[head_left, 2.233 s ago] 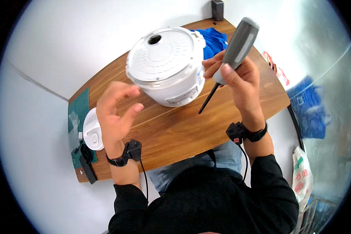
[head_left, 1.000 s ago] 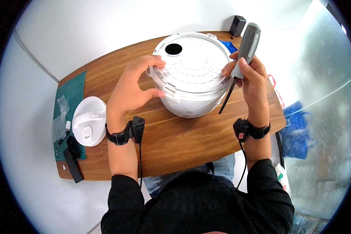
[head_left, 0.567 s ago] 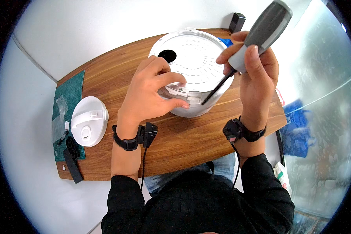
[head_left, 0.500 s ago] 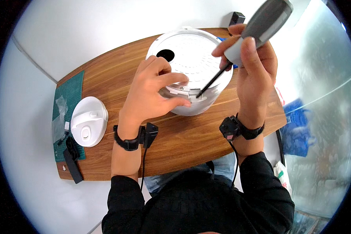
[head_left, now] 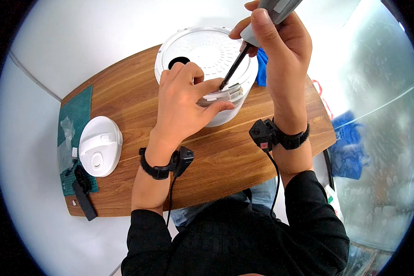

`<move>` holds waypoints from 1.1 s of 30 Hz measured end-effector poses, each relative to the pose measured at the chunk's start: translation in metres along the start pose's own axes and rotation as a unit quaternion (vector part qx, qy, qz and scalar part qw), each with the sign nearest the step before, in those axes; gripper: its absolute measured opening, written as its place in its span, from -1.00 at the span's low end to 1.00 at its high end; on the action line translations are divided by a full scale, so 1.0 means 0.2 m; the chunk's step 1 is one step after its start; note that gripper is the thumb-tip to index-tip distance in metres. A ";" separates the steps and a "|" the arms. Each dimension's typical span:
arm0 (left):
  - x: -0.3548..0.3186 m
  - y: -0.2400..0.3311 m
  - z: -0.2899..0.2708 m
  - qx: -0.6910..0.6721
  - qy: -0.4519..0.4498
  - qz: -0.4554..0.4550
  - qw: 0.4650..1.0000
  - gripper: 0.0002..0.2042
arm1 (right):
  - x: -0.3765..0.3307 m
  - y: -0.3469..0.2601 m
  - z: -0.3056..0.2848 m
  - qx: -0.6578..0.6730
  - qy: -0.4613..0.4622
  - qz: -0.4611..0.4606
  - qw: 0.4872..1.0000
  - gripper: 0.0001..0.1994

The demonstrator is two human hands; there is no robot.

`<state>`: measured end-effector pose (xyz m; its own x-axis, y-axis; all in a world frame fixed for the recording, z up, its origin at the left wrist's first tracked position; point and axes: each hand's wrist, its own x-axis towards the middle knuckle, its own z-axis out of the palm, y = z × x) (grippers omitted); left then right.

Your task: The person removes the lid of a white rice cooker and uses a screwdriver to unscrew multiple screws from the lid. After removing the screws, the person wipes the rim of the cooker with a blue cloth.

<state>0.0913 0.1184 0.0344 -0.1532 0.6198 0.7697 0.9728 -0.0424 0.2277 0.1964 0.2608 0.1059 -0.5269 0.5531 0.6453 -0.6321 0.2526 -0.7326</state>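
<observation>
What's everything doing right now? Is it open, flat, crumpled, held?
White pot: standing, round hole in top showing.
Screwdriver: held slanting, tip down near pot's rim.
Right hand: closed around screwdriver.
Left hand: gripping pot's rim.
White cover: lying, handle up.
Green mat: flat.
Clear plastic: crumpled.
Blue cloth: bunched.
Wrist straps: fastened.

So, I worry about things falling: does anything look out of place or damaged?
The black bar at the near left seems to jut past the edge of the wooden table, so might get knocked. No spill or damage shows on the white pot.
</observation>
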 end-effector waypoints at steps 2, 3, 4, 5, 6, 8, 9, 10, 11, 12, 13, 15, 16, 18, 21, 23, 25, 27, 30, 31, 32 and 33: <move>0.00 0.00 0.00 0.005 0.002 0.003 1.000 -0.60 | 0.00 0.00 -0.01 -0.007 -0.007 0.010 1.000 -0.69; 0.00 0.00 0.00 0.008 0.003 0.004 1.000 -0.60 | 0.00 0.00 -0.02 -0.016 -0.014 0.017 1.000 -0.69; 0.00 0.00 0.00 0.011 0.003 0.003 1.000 -0.60 | 0.00 0.00 -0.03 -0.026 -0.020 0.024 0.999 -0.70; 0.00 0.00 0.00 0.014 0.002 0.001 1.000 -0.60 | 0.00 0.00 -0.03 -0.007 -0.029 0.019 0.999 -0.69; 0.00 0.00 0.00 0.017 0.001 0.001 1.000 -0.61 | 0.00 0.01 -0.02 0.013 -0.036 0.012 0.999 -0.69; 0.00 0.00 0.00 0.016 0.002 0.001 1.000 -0.61 | 0.00 0.00 -0.01 0.024 -0.049 0.017 0.998 -0.67; 0.00 0.00 0.00 0.015 0.003 0.000 1.000 -0.62 | 0.00 -0.02 0.00 0.015 -0.055 0.029 0.998 -0.66; 0.00 0.00 0.00 0.019 0.003 -0.002 1.000 -0.62 | 0.00 -0.03 0.01 0.006 -0.062 0.042 0.997 -0.65; 0.00 0.01 0.00 0.022 0.003 -0.005 1.000 -0.62 | 0.00 -0.03 0.01 0.016 -0.077 0.046 0.996 -0.64; 0.00 0.01 -0.01 0.026 0.003 -0.006 1.000 -0.62 | 0.00 -0.02 0.01 0.026 -0.090 0.048 0.994 -0.62; 0.00 0.01 -0.01 0.026 -0.001 -0.008 1.000 -0.62 | 0.01 -0.01 0.00 0.036 -0.104 0.051 0.993 -0.61; 0.00 0.02 -0.01 0.025 -0.010 -0.012 1.000 -0.61 | 0.04 0.02 -0.07 0.070 -0.170 0.043 0.982 -0.59; 0.01 0.02 -0.01 0.025 -0.006 -0.009 1.000 -0.61 | 0.05 0.02 -0.08 0.088 -0.183 0.048 0.978 -0.60; 0.01 0.02 -0.01 0.023 0.005 -0.001 1.000 -0.61 | 0.06 0.04 -0.09 0.123 -0.209 0.059 0.968 -0.59; 0.00 0.02 -0.01 0.008 -0.006 -0.015 1.000 -0.60 | 0.08 0.08 -0.07 0.123 -0.246 0.021 0.961 -0.63; -0.01 0.01 0.00 0.000 -0.007 -0.018 1.000 -0.60 | 0.10 0.08 -0.03 0.055 -0.266 -0.076 0.959 -0.72; 0.01 0.02 -0.02 -0.002 -0.022 -0.018 1.000 -0.61 | 0.11 0.12 -0.04 0.065 -0.265 -0.082 0.959 -0.71; 0.03 0.05 -0.06 0.004 -0.049 -0.023 0.999 -0.63 | 0.11 0.12 -0.05 0.057 -0.269 -0.078 0.958 -0.70; 0.04 0.05 -0.10 -0.161 -0.065 -0.120 0.978 -0.71 | 0.09 0.08 -0.06 0.031 -0.280 -0.064 0.957 -0.72; 0.06 0.05 -0.11 -0.208 -0.056 -0.136 0.967 -0.72 | 0.09 0.08 -0.06 0.042 -0.279 -0.069 0.957 -0.73; 0.08 0.06 -0.12 -0.254 -0.046 -0.151 0.954 -0.73 | 0.09 0.08 -0.05 0.053 -0.278 -0.073 0.956 -0.73; 0.09 0.07 -0.12 -0.301 -0.035 -0.170 0.938 -0.73 | 0.08 0.08 -0.05 0.065 -0.280 -0.074 0.955 -0.73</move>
<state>0.0981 0.1103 0.0664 -0.4042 0.7268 0.5553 0.5919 -0.2550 0.7646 0.1831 0.2817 0.1034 -0.6237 -0.0009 0.7817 -0.7697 0.1745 -0.6140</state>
